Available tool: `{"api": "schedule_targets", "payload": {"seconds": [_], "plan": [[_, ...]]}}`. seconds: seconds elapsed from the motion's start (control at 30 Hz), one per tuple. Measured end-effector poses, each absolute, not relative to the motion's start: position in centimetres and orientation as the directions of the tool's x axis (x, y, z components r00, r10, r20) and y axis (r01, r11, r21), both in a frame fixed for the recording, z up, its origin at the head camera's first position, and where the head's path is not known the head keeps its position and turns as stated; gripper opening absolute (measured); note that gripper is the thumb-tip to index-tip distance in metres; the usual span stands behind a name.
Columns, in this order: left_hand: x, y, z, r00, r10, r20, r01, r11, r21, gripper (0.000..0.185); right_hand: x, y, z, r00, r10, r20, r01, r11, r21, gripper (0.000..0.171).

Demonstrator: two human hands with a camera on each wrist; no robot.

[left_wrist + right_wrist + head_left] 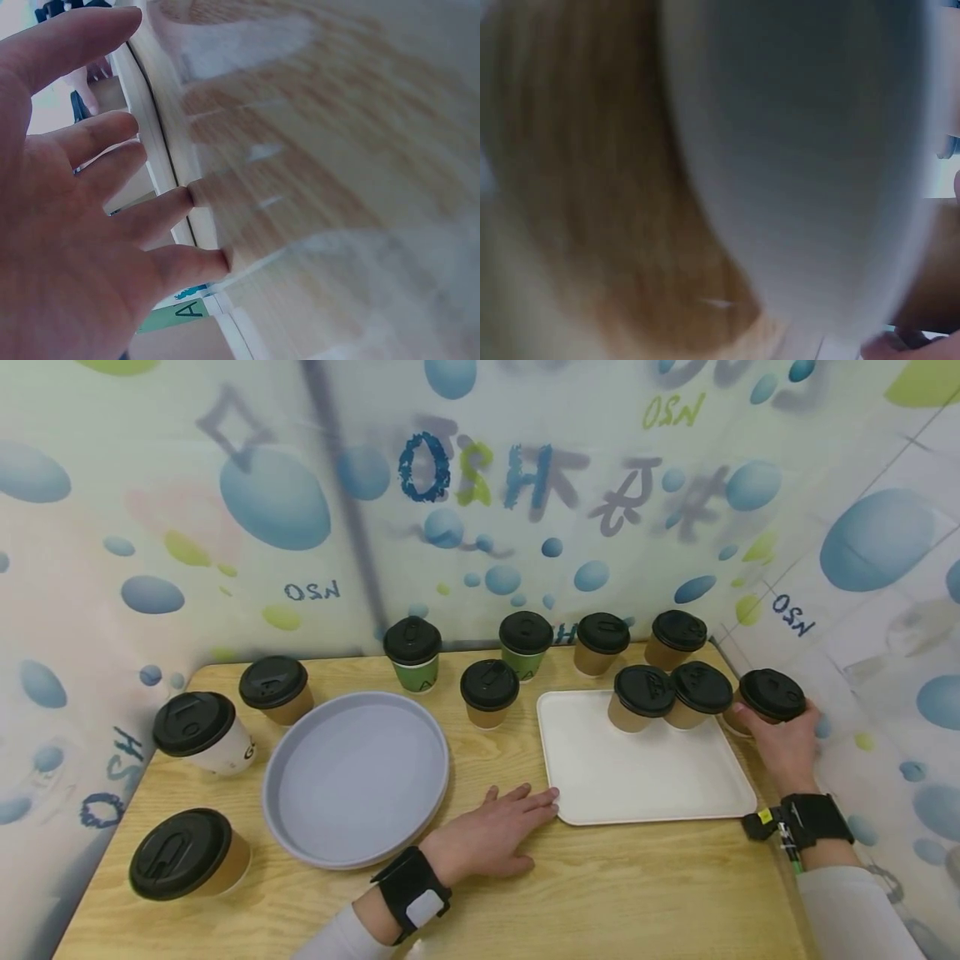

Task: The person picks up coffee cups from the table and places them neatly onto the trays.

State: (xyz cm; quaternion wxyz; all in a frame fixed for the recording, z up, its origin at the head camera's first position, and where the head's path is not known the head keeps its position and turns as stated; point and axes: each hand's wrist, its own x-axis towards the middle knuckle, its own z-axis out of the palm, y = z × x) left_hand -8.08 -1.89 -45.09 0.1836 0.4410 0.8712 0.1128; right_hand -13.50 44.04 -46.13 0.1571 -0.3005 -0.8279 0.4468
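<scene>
My right hand (787, 743) grips a brown paper cup with a black lid (771, 695), just off the right edge of the white rectangular tray (645, 785). The thumb lies across the cup's near side; the other fingers are partly hidden behind it. Palm down on the table, my left hand (495, 835) has its fingers spread, and their tips touch the tray's left front corner. In the left wrist view the left hand (90, 217) shows straight fingers holding nothing. Two lidded brown cups, one (633, 714) beside the other (693, 710), stand at the tray's back.
Left of the tray lies a round lavender tray (356, 777). Behind stand two green cups, one (416, 672) left of the other (525, 660), and several brown ones. A white cup (225, 752) and a larger brown cup (232, 860) are at left. Patterned curtains (502, 543) enclose the table.
</scene>
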Motion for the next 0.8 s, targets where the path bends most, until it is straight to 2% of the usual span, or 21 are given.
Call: {"api": "schedule_targets", "payload": {"seconds": [0.4, 0.8], "plan": [[-8.0, -1.9, -45.0, -0.540, 0.814, -0.215, 0.737, 0.581, 0.346, 0.073, -13.5, 44.1, -46.1, -0.760, 0.650, 0.003, 0.356, 0.420, -0.835, 0.103], [-8.0, -1.9, -45.1, -0.544, 0.812, -0.212, 0.730, 0.582, 0.357, 0.073, -12.4, 44.2, -45.3, -0.763, 0.643, 0.061, 0.303, 0.439, -0.846, 0.100]]}}
